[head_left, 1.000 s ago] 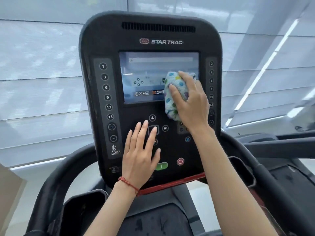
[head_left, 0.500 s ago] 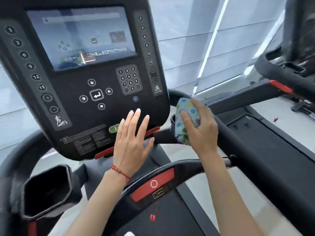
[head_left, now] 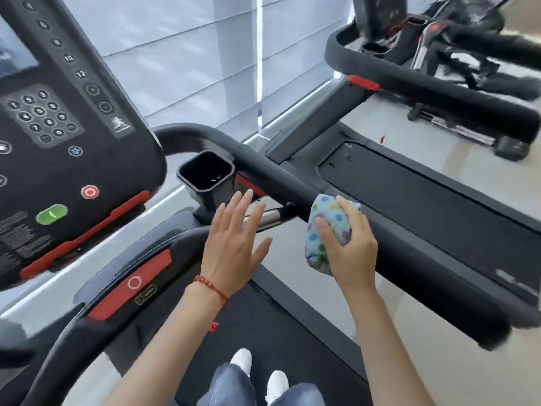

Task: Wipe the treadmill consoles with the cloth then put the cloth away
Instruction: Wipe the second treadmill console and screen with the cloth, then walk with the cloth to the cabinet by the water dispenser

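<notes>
Right hand (head_left: pixel 349 247) grips the bunched dotted cloth (head_left: pixel 325 230), fingers curled round it, just beside the black handrail (head_left: pixel 292 183), while the left hand (head_left: pixel 234 244) hovers with fingers spread, console (head_left: pixel 73 136) off left.

- The console (head_left: pixel 73 136) at the left carries a keypad (head_left: pixel 39 117) with white digits; 1, 2, 3, 5, 6, 8, 9 and 0 can be made out (the others are smeared).
- Up its right edge runs a column of round buttons; 10 (head_left: pixel 68 58) and 12 (head_left: pixel 80 73) read clearly, the ones above them are blurred.
- Beneath those sit a plus button (head_left: pixel 92 89) and a minus button (head_left: pixel 105 107), then a running-figure sign (head_left: pixel 120 124).
- A block of small white print (head_left: pixel 20 232) fills the console's lower left corner, too fine to read.
- The red panel (head_left: pixel 131 284) on the front handlebar shows a white circle.
</notes>
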Available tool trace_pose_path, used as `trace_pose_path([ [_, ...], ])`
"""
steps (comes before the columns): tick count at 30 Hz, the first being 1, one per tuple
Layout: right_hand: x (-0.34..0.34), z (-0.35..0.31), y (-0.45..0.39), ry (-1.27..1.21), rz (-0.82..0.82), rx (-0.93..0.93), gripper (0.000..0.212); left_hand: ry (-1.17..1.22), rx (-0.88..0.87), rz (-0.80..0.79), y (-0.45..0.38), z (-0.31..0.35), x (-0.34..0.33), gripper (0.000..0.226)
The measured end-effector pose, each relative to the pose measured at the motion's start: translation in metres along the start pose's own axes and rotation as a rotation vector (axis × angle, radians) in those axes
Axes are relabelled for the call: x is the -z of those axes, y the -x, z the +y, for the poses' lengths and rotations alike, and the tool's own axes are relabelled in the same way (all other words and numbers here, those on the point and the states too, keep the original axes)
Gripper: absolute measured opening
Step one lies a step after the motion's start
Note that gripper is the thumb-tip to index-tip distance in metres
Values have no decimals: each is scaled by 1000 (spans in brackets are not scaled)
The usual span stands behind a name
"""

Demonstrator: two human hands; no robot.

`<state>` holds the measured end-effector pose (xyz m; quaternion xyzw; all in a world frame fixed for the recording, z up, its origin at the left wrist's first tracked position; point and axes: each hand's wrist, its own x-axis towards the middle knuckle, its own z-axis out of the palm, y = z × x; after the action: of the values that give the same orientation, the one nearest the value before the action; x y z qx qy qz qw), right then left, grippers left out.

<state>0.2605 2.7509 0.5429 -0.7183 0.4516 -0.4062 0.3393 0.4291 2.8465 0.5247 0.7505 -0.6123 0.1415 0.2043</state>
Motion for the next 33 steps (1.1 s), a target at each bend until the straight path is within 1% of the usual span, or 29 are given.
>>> trace_pose_path([
  [6, 46, 45, 32, 67, 189, -219, 50, 132, -238, -115, -24, 49, -42, 51],
  [9, 60, 63, 56, 90, 300, -331, 47, 187, -361, -198, -30, 72, -61, 51],
  [14, 75, 78, 99, 121, 515, -525, 45, 280, -600, -337, -33, 107, -85, 52],
  [18, 85, 84, 138, 99, 687, -658, 44, 328, -779, -412, -27, 137, -97, 53],
  [24, 109, 83, 200, 38, 953, -795, 43, 371, -1023, -490, -6, 196, -101, 55],
  [28, 132, 84, 243, 3, 1124, -859, 42, 432, -1158, -488, 20, 246, -97, 52],
  [33, 173, 91, 304, 24, 1268, -909, 40, 475, -1313, -494, 63, 320, -90, 53],
])
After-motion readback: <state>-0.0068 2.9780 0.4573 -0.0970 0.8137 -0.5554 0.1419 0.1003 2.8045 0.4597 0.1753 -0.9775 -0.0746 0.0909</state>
